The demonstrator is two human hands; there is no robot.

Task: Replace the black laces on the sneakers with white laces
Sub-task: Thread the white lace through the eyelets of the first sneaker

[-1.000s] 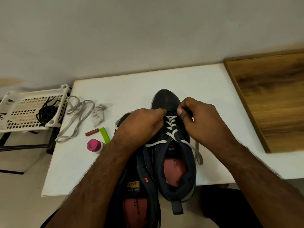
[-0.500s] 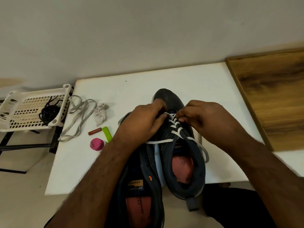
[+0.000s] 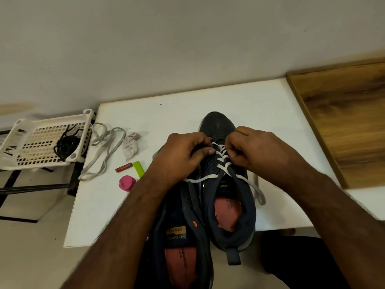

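Observation:
Two dark sneakers lie on the white table (image 3: 260, 101), toes pointing away. The right sneaker (image 3: 218, 126) carries a white lace (image 3: 223, 159) crossed through several eyelets, its loose ends trailing off both sides. My left hand (image 3: 183, 155) grips the left side of this shoe near the upper crossings, fingers curled. On the opposite side, my right hand (image 3: 256, 151) pinches the lace at the top rows. The left sneaker (image 3: 183, 236) lies closer to me, partly under my left forearm, with no lace showing. A second white lace (image 3: 104, 151) lies loose at the table's left.
A white perforated basket (image 3: 25, 147) left of the table holds a bundle of black laces (image 3: 66, 144). A crumpled tissue (image 3: 131, 144), a small red stick (image 3: 124, 167), a green piece (image 3: 139, 169) and a pink cap (image 3: 126, 183) lie nearby. A wooden board (image 3: 345, 122) borders the right.
Both hands have shifted slightly along the lace rows near the toe of the right sneaker. The shoe has tilted a little. Other objects have not moved.

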